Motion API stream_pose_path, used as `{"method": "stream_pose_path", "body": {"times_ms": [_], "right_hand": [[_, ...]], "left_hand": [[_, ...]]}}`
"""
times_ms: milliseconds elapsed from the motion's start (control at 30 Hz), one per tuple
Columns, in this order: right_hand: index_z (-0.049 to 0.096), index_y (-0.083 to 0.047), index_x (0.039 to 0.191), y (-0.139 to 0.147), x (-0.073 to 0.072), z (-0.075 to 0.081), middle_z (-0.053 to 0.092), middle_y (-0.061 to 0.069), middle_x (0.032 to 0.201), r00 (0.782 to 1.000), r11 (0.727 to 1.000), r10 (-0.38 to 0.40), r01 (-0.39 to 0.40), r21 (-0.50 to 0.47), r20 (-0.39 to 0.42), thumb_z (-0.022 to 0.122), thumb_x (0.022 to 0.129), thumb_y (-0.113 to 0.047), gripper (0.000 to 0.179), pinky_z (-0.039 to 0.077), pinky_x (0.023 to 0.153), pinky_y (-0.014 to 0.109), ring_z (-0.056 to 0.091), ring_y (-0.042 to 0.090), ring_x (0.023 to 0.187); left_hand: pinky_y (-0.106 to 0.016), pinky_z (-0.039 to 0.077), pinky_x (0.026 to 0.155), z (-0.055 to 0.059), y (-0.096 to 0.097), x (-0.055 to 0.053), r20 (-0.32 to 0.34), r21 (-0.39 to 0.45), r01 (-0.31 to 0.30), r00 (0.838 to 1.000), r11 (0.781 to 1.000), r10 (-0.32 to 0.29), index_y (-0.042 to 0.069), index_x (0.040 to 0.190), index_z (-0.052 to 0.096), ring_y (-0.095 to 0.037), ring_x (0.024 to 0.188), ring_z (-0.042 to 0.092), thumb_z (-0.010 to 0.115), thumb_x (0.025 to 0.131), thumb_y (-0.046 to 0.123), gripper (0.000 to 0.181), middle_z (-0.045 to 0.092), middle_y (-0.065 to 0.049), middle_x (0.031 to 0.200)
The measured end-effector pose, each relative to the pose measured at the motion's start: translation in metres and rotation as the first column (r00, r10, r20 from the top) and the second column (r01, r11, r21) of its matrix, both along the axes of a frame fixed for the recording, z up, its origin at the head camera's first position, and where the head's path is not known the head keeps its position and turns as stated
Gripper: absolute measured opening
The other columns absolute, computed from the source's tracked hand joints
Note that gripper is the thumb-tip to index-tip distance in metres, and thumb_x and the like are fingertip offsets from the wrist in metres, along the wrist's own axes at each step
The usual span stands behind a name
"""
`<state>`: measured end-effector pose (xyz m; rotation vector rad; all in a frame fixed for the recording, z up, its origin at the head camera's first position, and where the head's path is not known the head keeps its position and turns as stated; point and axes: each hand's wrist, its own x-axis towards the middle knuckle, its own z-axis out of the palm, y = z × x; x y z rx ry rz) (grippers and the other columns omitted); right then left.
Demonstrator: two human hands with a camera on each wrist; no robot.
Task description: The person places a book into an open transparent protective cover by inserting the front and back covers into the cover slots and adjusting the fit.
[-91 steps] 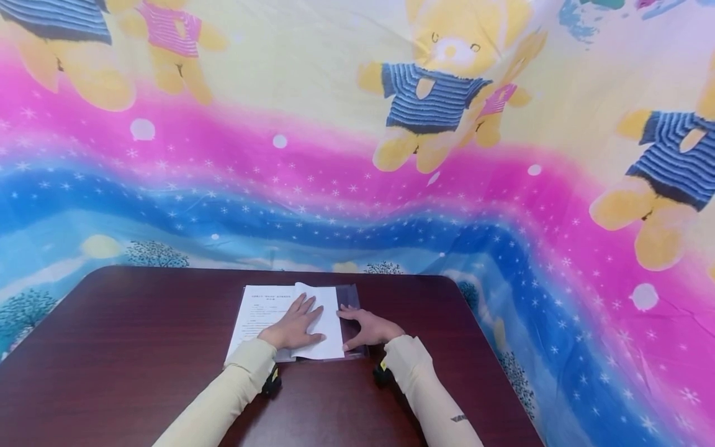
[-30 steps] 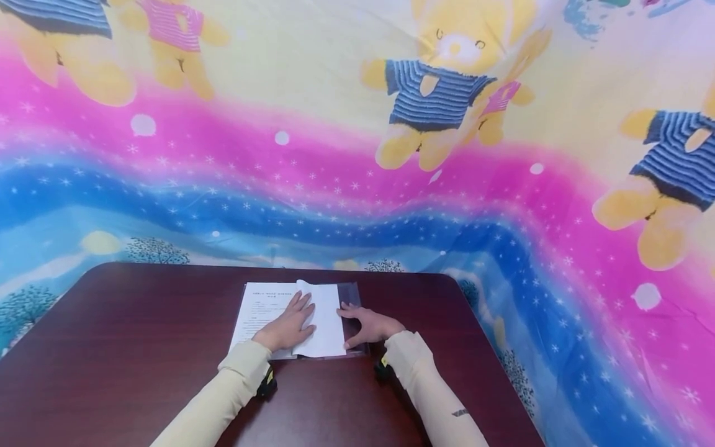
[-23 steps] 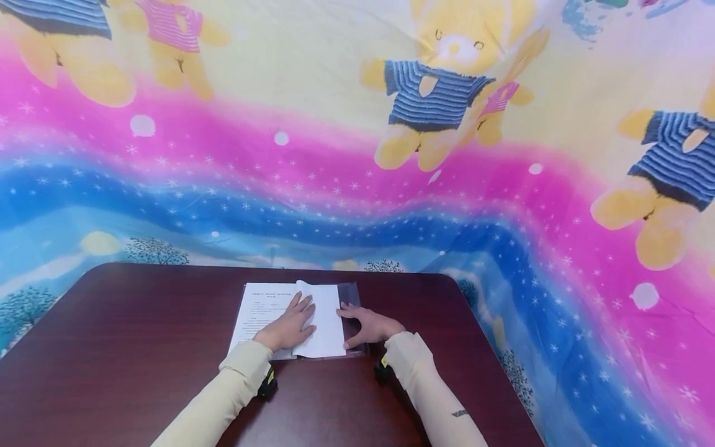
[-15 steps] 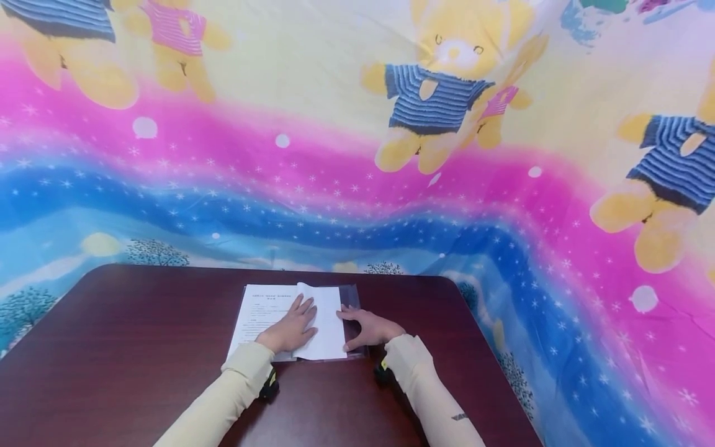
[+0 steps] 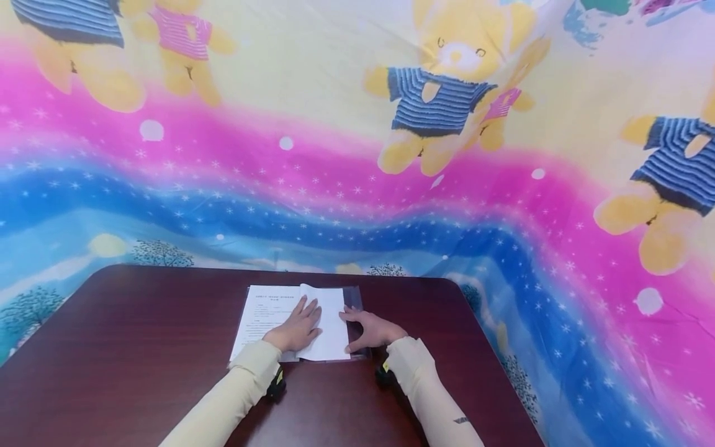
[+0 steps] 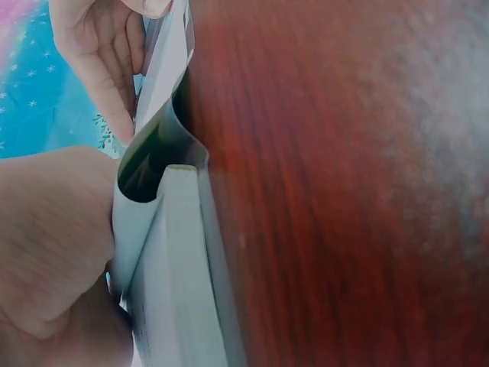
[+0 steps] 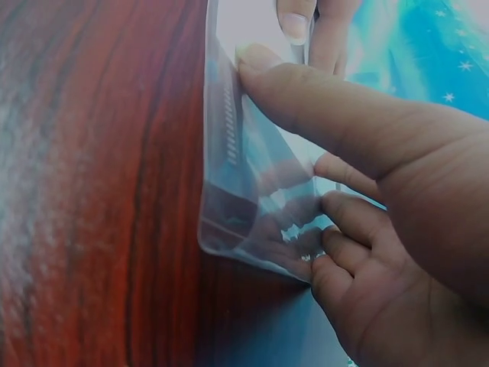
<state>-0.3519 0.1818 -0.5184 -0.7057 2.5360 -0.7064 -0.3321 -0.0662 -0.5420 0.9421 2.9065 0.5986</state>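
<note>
A book lies open, its printed page [image 5: 262, 310] on the left and a plain white flap [image 5: 331, 341] on the right. The left wrist view shows its thick page block [image 6: 187, 260] from the near edge, with the flap bowed up beside it. My left hand [image 5: 294, 326] rests across the middle, fingers spread over the white flap. A clear plastic cover [image 7: 256, 191] sticks out past the flap's right edge. My right hand [image 5: 375, 329] touches that edge with thumb and fingers spread apart, the thumb near the front corner and the fingertips farther back on the plastic.
The book sits toward the back of a dark red-brown wooden table [image 5: 139, 347] with rounded far corners. Behind and to the right hangs a curtain [image 5: 313, 167] printed with bears and snowflakes. Dark wrist-worn devices sit under both cuffs.
Over the last three seconds my left hand has slid slightly left on the white flap. My right hand stays at the flap's right edge, and the book keeps its place.
</note>
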Motion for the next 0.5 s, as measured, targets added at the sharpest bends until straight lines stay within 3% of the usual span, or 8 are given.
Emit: {"method": "stream_pose_path", "body": {"times_ms": [267,500], "right_hand": [[0.039,-0.017,0.158,0.0,-0.001,-0.002,0.023,0.006,0.169,1.0,1.0,0.002,-0.002,-0.005,-0.008,0.087,0.082,-0.03,0.09,0.027,0.122,0.057,0.015,0.031,0.157],[0.039,-0.016,0.158,0.0,-0.001,-0.002,0.022,0.007,0.17,1.0,1.0,0.024,-0.024,0.001,-0.018,0.086,0.083,-0.029,0.09,0.027,0.121,0.057,0.015,0.032,0.157]], "left_hand": [[-0.054,0.005,0.126,-0.014,0.003,-0.009,-0.015,-0.089,-0.035,0.999,0.995,0.034,-0.012,0.151,0.036,-0.044,0.154,0.015,0.046,0.107,0.023,0.058,0.026,-0.03,0.162],[-0.054,0.003,0.126,-0.011,0.006,-0.005,0.004,-0.061,-0.031,0.999,0.998,0.032,-0.012,0.152,0.034,-0.048,0.154,0.012,0.045,0.107,0.023,0.058,0.026,-0.032,0.162]]}}
